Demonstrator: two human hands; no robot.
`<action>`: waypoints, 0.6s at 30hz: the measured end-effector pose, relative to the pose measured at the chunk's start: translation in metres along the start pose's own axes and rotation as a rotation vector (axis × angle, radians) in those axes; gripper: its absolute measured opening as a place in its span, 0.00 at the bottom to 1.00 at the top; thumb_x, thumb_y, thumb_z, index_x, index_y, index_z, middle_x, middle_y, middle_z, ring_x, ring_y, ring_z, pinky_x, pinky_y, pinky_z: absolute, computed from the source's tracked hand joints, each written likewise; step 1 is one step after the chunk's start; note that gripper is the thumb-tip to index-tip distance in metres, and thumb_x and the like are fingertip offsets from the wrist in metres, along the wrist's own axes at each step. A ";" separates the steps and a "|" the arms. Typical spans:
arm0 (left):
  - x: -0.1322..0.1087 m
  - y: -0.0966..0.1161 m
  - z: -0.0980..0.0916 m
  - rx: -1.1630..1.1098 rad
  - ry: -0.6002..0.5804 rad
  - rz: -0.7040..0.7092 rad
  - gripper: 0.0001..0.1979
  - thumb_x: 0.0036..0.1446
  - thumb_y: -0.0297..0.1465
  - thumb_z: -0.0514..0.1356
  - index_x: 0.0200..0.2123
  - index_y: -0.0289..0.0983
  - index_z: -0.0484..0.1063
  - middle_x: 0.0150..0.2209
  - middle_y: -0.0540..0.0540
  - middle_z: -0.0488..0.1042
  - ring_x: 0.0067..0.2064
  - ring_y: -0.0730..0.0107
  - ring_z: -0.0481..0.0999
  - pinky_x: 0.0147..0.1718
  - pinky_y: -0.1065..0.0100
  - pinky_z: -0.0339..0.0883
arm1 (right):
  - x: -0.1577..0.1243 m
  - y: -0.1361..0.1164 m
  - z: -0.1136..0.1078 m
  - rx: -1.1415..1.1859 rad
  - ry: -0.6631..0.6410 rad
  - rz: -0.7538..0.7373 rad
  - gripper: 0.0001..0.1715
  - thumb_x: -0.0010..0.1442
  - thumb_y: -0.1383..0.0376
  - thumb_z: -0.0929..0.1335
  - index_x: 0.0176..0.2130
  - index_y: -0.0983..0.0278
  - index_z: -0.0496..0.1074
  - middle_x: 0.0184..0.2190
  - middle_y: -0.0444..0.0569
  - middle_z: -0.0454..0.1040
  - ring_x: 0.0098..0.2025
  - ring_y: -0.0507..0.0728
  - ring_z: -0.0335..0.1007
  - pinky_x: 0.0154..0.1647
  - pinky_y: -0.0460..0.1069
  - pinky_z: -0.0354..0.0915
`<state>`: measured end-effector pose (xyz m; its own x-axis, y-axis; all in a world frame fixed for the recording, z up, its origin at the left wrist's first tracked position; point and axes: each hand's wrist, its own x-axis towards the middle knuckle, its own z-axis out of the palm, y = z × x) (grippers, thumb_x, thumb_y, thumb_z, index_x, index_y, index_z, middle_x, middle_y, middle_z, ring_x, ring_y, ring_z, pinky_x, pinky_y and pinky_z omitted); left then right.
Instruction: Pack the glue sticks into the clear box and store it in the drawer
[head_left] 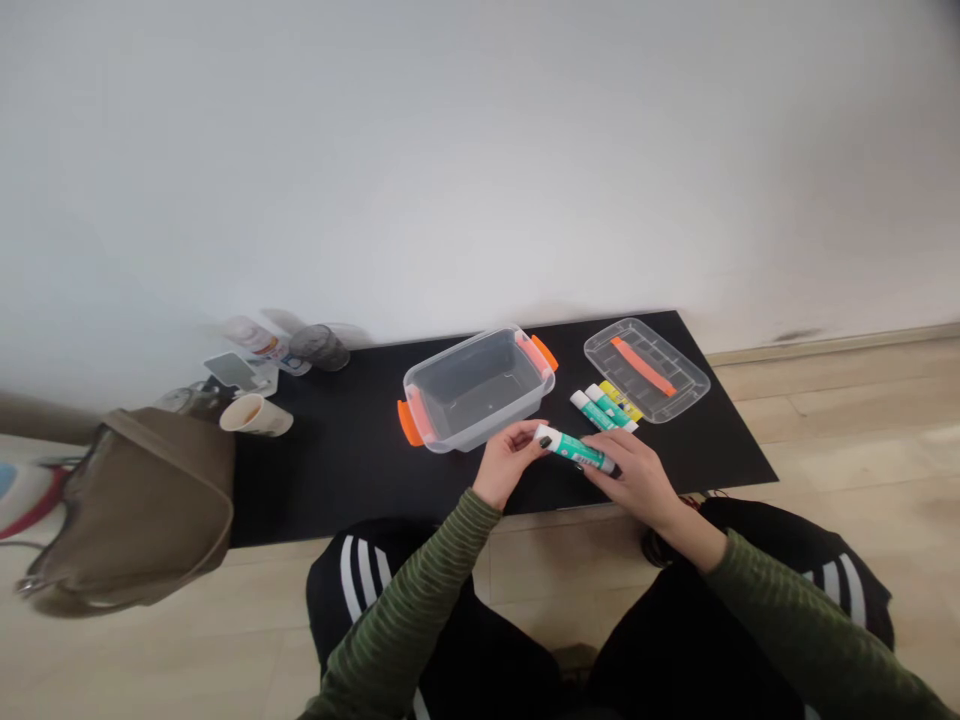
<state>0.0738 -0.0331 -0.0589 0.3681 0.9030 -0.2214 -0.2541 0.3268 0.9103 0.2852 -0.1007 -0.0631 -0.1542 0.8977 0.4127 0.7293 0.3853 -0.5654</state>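
Observation:
A green-and-white glue stick (574, 449) is held level above the table's front part. My left hand (511, 462) pinches its white cap end, while my right hand (637, 474) grips the other end from the right. Just behind lie more green-and-white glue sticks (592, 411) and a yellow one (621, 400), side by side and partly hidden by my right hand. A clear plastic box (476, 438) with orange clips stands uncovered to the left, nothing visible inside it. Its clear lid (679, 404) with an orange handle rests flat at the right.
On the black table (330, 470), a paper cup (257, 416) holding brownish liquid stands left, near a dark glass (320, 347), a white bottle (259, 340) and a phone-like device (234, 372). A brown bag (161, 500) hangs over the left end. A wall runs behind.

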 end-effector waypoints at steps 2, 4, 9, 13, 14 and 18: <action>-0.002 0.001 0.000 0.022 -0.012 0.011 0.21 0.46 0.37 0.72 0.43 0.35 0.77 0.41 0.44 0.80 0.44 0.64 0.78 0.47 0.61 0.73 | 0.000 -0.001 -0.001 0.029 -0.005 -0.007 0.18 0.62 0.62 0.67 0.51 0.60 0.73 0.44 0.53 0.76 0.45 0.58 0.74 0.48 0.53 0.71; -0.003 0.002 0.001 0.061 -0.022 0.025 0.20 0.46 0.37 0.71 0.43 0.36 0.77 0.42 0.43 0.80 0.45 0.64 0.78 0.48 0.60 0.72 | -0.001 -0.002 -0.003 0.057 -0.011 -0.004 0.18 0.62 0.61 0.68 0.51 0.60 0.73 0.43 0.53 0.77 0.43 0.58 0.75 0.46 0.52 0.71; -0.007 0.007 0.003 0.131 -0.054 0.076 0.18 0.48 0.36 0.70 0.43 0.35 0.77 0.45 0.41 0.79 0.47 0.62 0.78 0.53 0.59 0.69 | 0.000 -0.007 -0.009 0.151 -0.050 0.049 0.17 0.60 0.61 0.69 0.49 0.61 0.75 0.41 0.52 0.77 0.40 0.57 0.75 0.42 0.50 0.71; -0.009 0.011 0.004 0.135 -0.096 0.096 0.19 0.50 0.36 0.69 0.44 0.35 0.76 0.44 0.40 0.80 0.48 0.60 0.78 0.52 0.58 0.69 | 0.002 -0.011 -0.012 0.264 -0.084 0.145 0.18 0.58 0.60 0.70 0.48 0.61 0.77 0.39 0.51 0.77 0.35 0.55 0.74 0.38 0.49 0.70; -0.009 0.011 0.004 0.133 -0.108 0.098 0.19 0.50 0.36 0.69 0.44 0.35 0.76 0.44 0.40 0.80 0.47 0.59 0.78 0.52 0.58 0.69 | 0.002 -0.012 -0.013 0.296 -0.098 0.173 0.18 0.58 0.60 0.70 0.48 0.61 0.77 0.38 0.50 0.77 0.34 0.54 0.73 0.37 0.48 0.69; -0.010 0.012 0.004 0.123 -0.145 0.109 0.19 0.51 0.37 0.69 0.45 0.35 0.75 0.44 0.40 0.80 0.47 0.59 0.79 0.52 0.58 0.69 | 0.003 -0.011 -0.013 0.388 -0.172 0.284 0.18 0.57 0.58 0.71 0.47 0.61 0.78 0.33 0.48 0.77 0.30 0.53 0.69 0.31 0.47 0.65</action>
<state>0.0708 -0.0398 -0.0444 0.4715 0.8787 -0.0751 -0.1920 0.1854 0.9637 0.2856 -0.1053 -0.0467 -0.1171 0.9882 0.0987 0.4620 0.1422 -0.8754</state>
